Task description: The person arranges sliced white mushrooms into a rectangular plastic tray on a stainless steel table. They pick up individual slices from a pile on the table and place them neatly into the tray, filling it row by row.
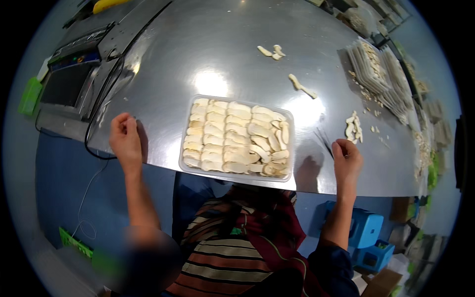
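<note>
A clear plastic tray (pixel 186 168) sits near the table's front edge between my hands. Pale cream mushroom slices (pixel 213 136) overlap in neat columns across most of it, while those toward its right side lie at mixed angles. My right hand (pixel 348 157), right of the tray, is closed on thin dark tweezers (pixel 324 140), whose tips point away toward the upper left. Left of the tray, my left hand (pixel 125 141) hovers by the table edge with fingers curled in. Nothing shows in it. A small pile of mushroom slices (pixel 353 127) lies just beyond my right hand.
Loose slices (pixel 302 86) lie farther back on the steel table (pixel 237 64). Stacked trays (pixel 368 67) with slices and scattered scraps occupy the right. A scale (pixel 69 84) and black cable (pixel 101 99) are at left. Blue stools (pixel 365 225) stand below the table at right.
</note>
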The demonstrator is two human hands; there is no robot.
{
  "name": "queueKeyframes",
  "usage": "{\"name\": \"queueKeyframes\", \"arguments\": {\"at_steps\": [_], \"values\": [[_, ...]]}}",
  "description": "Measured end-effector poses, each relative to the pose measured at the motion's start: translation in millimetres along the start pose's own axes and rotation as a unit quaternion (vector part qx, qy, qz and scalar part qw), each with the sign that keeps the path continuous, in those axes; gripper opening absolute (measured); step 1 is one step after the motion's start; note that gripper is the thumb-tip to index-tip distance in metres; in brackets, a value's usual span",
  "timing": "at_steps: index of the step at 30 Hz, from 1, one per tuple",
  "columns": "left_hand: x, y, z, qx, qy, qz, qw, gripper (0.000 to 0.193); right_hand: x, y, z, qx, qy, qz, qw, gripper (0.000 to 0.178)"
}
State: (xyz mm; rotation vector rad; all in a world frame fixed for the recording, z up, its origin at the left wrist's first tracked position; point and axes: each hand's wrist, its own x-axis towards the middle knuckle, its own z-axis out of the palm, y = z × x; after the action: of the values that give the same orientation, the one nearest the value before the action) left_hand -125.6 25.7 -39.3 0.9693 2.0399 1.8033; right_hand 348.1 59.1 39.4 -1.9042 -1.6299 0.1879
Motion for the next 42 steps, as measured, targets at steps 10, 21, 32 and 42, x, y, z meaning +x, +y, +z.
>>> {"name": "queueKeyframes", "arguments": {"at_steps": [10,21,32,42], "values": [[0.5,7.8,0.1,0.064,0.006,0.05,0.997,0.012,78.6,-14.9,45.3,-0.001,-0.064,-0.165,0.984,0.027],[-0.2,-0.1,-2.8,-0.038,-0.012,0.021,0.999,0.007,147.5,-50.6,129.9,-0.058,-0.178,-0.074,0.98,0.02],[0.6,4.5,-0.1,0.002,-0.002,0.013,1.0,0.01,109.1,-43.3,107.1,-0.004,-0.059,-0.219,0.974,0.02],[-0.6,8.5,0.5,-0.007,-0.007,0.016,1.0,0.009,124.7,-83.3,120.0,-0.024,-0.244,-0.07,0.967,0.023]]}}
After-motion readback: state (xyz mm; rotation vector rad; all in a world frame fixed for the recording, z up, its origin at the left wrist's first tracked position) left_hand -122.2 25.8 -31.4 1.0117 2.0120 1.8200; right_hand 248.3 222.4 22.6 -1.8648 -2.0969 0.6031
